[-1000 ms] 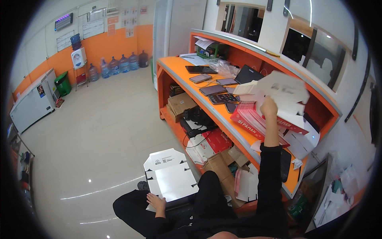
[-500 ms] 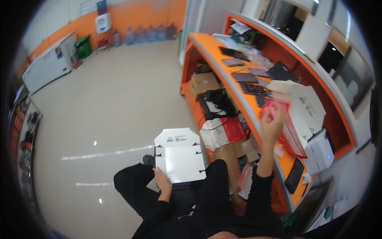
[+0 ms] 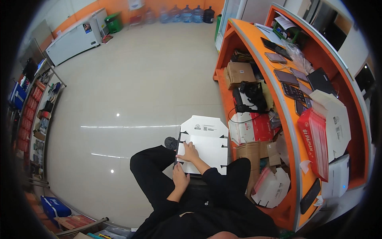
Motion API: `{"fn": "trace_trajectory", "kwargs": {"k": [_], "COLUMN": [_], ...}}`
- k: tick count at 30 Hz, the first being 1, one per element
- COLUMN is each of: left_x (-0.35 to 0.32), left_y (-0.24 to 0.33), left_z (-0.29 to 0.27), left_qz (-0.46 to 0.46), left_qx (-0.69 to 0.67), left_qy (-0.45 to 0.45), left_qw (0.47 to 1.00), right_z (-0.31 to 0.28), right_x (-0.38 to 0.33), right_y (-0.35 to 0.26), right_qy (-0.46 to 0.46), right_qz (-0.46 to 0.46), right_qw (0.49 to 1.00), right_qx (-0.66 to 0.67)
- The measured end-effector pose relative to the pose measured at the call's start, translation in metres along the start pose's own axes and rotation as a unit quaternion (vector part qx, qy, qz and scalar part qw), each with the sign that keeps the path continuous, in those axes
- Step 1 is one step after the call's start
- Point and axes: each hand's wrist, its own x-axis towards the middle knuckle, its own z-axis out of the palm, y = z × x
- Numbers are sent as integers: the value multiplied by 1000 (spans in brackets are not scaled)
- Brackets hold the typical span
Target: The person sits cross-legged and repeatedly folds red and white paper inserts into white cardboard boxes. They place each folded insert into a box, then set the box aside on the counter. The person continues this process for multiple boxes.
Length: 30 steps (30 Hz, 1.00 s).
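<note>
A flat white cardboard box blank (image 3: 207, 153), with cut corners, dark slots along its sides and small black print on its top panel, lies over my lap. My right hand (image 3: 188, 152) rests on its left part, fingers stretched out and apart against the card. Just below, my left hand (image 3: 181, 178) holds the blank's lower left edge, its fingers partly hidden. A dark surface shows under the blank's left and lower edges. To the right, a stack of folded red cartons (image 3: 312, 139) leans on the orange counter (image 3: 292, 159), beside more white blanks (image 3: 337, 123).
Phones (image 3: 285, 77), a calculator (image 3: 293, 91) and a small white printer (image 3: 336, 179) occupy the counter. Brown cardboard boxes (image 3: 241, 74) and loose cartons fill the shelf beneath. A loaded rack (image 3: 38, 115) stands at left; a white chest freezer (image 3: 73, 42) and water bottles (image 3: 187, 14) are farther back.
My right hand has left the red cartons on the counter and come down onto the white blank. My left hand stays at its lower left edge. The view has shifted.
</note>
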Motion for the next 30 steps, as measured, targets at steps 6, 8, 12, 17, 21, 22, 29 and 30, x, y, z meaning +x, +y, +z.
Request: {"fn": "trace_trajectory", "kwargs": {"k": [6,8,12,17,21,22,29,30], "left_x": [2,2,3,-2,-5,-3,10,12], "left_y": [3,4,9,13,7,5,-15,-13], "left_z": [-11,-10,-9,-12,-6,-5,24,23], "left_qz": [-40,-33,-37,-13,12,29,-66,-54], "left_qx": [-55,-65,-71,-87,-115,-146,-280,-292], "left_qy": [-41,-40,-42,-23,3,6,-42,-36], "left_qw": [997,997,996,996,993,989,957,954], "right_z": [-2,-2,0,5,11,18,8,4], "right_x": [3,2,-1,-1,-3,1,-37,-42], "right_y": [5,6,7,11,19,27,52,54], "right_qy": [21,25,38,60,93,110,-16,-46], "right_qz": [11,14,28,23,-4,-9,108,113], "right_qw": [998,998,997,996,988,977,967,966], "right_qx": [54,59,56,56,126,181,228,227]}}
